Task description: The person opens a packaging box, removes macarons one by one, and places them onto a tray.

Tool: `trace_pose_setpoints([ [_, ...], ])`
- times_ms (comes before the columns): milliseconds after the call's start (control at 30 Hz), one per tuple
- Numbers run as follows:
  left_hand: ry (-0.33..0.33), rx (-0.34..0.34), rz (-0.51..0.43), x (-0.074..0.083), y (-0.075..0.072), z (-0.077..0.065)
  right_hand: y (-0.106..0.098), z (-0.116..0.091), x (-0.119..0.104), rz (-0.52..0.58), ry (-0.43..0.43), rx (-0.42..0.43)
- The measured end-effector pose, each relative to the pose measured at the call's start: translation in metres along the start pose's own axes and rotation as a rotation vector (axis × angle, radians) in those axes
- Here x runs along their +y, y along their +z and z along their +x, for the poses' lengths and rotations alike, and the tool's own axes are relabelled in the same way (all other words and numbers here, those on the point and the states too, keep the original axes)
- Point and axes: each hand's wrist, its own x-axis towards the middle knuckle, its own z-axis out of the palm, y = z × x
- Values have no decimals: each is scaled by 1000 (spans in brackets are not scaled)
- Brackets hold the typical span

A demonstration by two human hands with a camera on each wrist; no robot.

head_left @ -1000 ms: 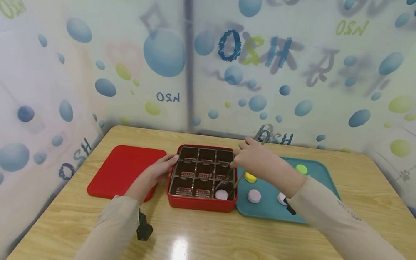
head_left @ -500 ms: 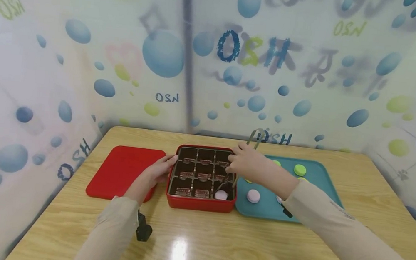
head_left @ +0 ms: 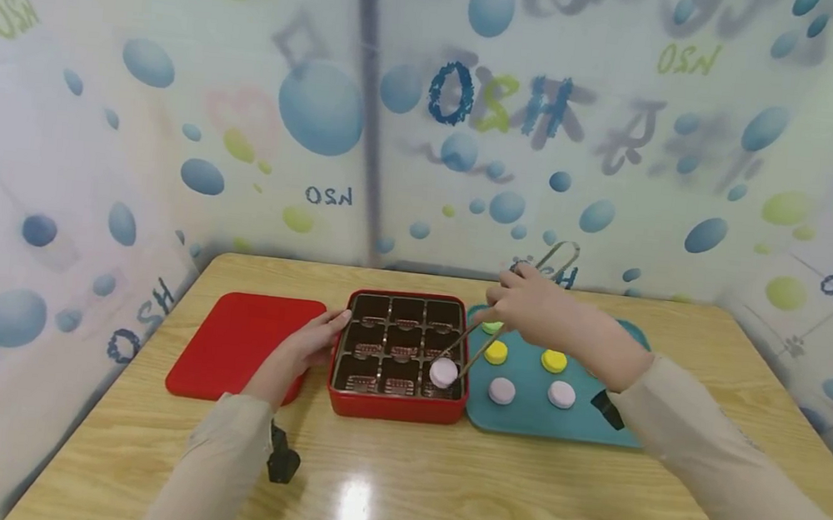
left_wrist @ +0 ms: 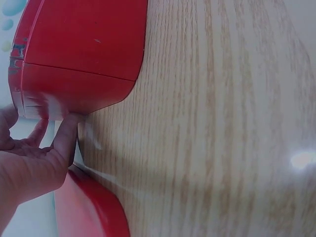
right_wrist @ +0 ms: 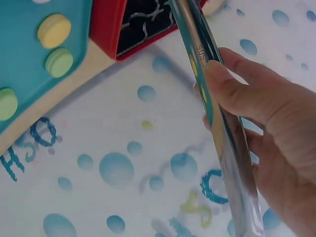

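My right hand (head_left: 535, 309) grips metal tongs (head_left: 485, 352), thumb on one side and fingers on the other in the right wrist view. Between the tongs' tips is a pale pink macaron (head_left: 443, 372), over the front right compartment of a red box (head_left: 396, 409). Dark compartments fill the box. My left hand (head_left: 313, 337) rests against the box's left side; in the left wrist view its fingers (left_wrist: 66, 136) touch the red wall, fairly straight. Right of the box, a blue-green tray (head_left: 546, 430) bears pink macarons (head_left: 502, 391), yellow ones (head_left: 554, 361) and green ones (right_wrist: 59, 62).
A flat red lid-like piece (head_left: 243, 344) lies left of the box, partly under my left forearm. All stands on a wooden table (head_left: 395, 484) with a patterned cloth wall (head_left: 425, 169) behind and at both sides. My right forearm hides part of the tray.
The pink macaron has risen from the front right compartment between the tongs' tips. My right hand has moved up and right, uncovering more of the tray. The left hand stays at the box.
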Motion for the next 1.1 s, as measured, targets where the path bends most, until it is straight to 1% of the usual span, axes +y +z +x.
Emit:
trace_pose_setpoints([
  [167,-5,-5,4,1,0,0,-4,-14,8,34,39,29],
  [333,1,-8,3,3,0,0,0,-30,17,62,75,22],
  [433,6,-6,-2,3,1,-1,5,-40,22,74,103,0],
  [667,3,-11,4,3,0,-1,15,-67,34,93,179,-99],
  [900,11,-22,-9,4,0,1,28,-94,48,105,236,-132],
  [1100,10,-18,-5,2,0,0,46,-116,58,170,315,-219],
])
